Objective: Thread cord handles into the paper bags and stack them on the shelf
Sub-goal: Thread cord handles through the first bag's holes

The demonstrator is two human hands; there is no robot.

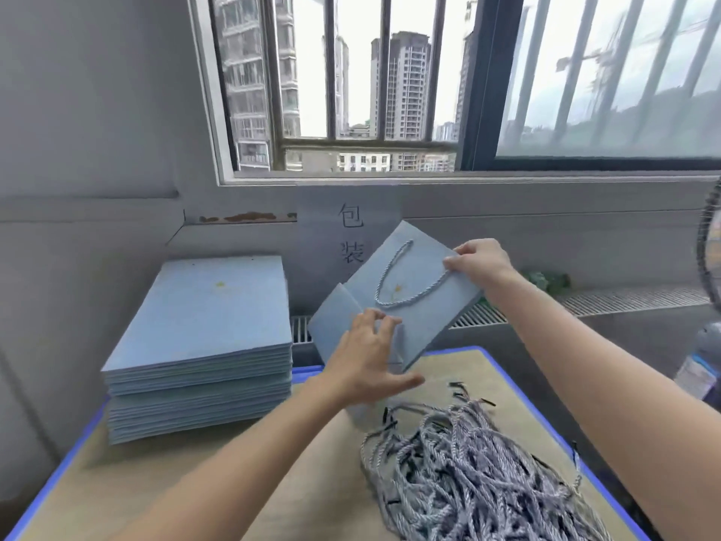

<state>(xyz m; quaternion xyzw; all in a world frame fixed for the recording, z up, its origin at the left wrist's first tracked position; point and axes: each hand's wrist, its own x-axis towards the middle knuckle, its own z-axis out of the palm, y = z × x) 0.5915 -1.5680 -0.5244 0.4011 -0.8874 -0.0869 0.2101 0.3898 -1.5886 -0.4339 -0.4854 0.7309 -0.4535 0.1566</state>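
I hold the bag (413, 290) up off the surface (164, 474), between the stack (203, 337) at left and the cords (472, 474) near right, its handle (405, 279) facing me for checking. My right hand (482, 263) pinches its top edge; my left hand (366, 365) rests spread fingers on the lower fold.

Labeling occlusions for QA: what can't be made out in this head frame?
- Bag: far-side handle hidden by its own panel.
- Left hand fingers: grip blurred by motion.
- Cord pile: cut off by the bottom edge.
- Fan: cut off by the right edge.
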